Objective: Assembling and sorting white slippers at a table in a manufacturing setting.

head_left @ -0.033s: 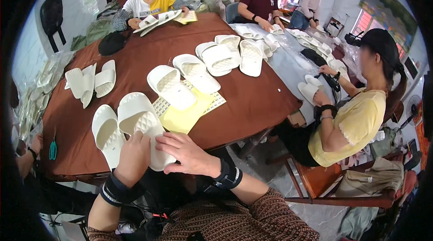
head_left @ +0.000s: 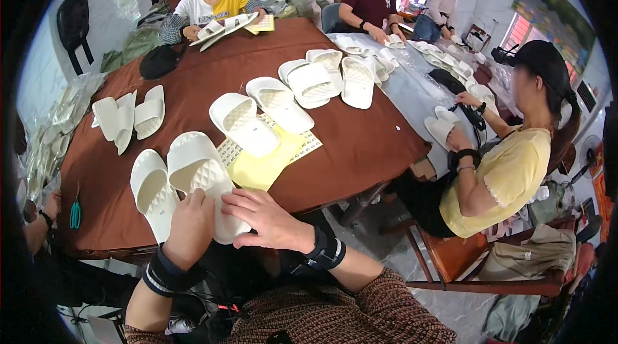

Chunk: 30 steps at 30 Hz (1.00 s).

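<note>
Two white slide slippers lie side by side at the table's near edge, toes pointing away. My left hand (head_left: 192,223) is closed, its fingertips pressed on the insole of the right-hand slipper (head_left: 196,151). Whatever those fingers pinch is hidden. Over the same slipper's heel lies my right hand (head_left: 270,220), its fingers spread on the insole and the thumb stretched along the heel end. The other slipper (head_left: 151,183) sits to the left, with a small dark mark on its insole. Just beyond, a yellow sticker sheet (head_left: 257,170) is partly under another white slipper (head_left: 244,126).
More white slippers (head_left: 312,83) stand farther along the brown-covered table (head_left: 341,157), and several lie at its left (head_left: 149,112). Teal-handled snips (head_left: 75,212) rest near the left edge, a black cap (head_left: 158,62) farther back. Several co-workers (head_left: 508,170) handle slippers around the tables.
</note>
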Each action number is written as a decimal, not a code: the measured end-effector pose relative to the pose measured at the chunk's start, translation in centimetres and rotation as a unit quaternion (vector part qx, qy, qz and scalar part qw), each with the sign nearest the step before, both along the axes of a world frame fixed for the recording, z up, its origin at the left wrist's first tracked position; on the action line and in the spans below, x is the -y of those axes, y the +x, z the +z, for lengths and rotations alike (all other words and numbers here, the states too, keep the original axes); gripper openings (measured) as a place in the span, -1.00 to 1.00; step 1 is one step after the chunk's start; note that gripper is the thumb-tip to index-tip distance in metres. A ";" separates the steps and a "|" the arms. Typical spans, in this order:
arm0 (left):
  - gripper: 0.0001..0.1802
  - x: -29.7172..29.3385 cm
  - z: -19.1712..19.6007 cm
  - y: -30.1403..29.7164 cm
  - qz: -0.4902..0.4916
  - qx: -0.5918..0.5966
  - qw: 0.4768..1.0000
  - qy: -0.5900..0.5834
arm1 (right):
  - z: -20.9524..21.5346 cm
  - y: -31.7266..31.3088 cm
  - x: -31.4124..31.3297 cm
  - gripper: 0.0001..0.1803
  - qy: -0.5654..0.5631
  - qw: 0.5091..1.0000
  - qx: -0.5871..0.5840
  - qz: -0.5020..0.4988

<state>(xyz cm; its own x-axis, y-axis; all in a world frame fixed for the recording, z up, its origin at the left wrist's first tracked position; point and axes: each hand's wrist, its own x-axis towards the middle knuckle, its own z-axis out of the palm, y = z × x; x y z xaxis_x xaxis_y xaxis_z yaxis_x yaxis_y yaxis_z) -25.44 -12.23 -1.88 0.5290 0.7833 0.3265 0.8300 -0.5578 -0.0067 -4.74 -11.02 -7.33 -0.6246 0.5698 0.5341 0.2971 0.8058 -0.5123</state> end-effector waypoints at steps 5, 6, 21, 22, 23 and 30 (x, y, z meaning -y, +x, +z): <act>-0.78 1.6 0.9 0.8 0.010 -0.046 0.999 -0.005 | -0.2 0.1 -0.2 -0.25 0.000 1.000 0.007 -0.008; -0.77 1.7 1.0 0.8 0.017 -0.042 0.999 -0.012 | -0.1 0.2 -0.2 -0.24 0.001 1.000 0.015 -0.010; -0.61 1.9 0.2 0.9 0.004 -0.005 1.000 0.013 | 0.1 0.2 0.2 -0.24 -0.012 1.000 0.012 -0.013; -0.61 2.0 0.2 0.8 0.003 -0.005 1.000 0.012 | 0.1 0.1 0.2 -0.24 -0.013 1.000 0.012 -0.014; -0.60 2.1 0.1 0.8 0.003 -0.004 1.000 0.015 | 0.0 0.1 0.2 -0.25 -0.006 1.000 0.004 -0.013; -0.61 2.6 0.4 0.5 0.004 0.000 1.000 0.020 | -0.5 -0.5 0.0 -0.25 0.006 1.000 -0.005 -0.005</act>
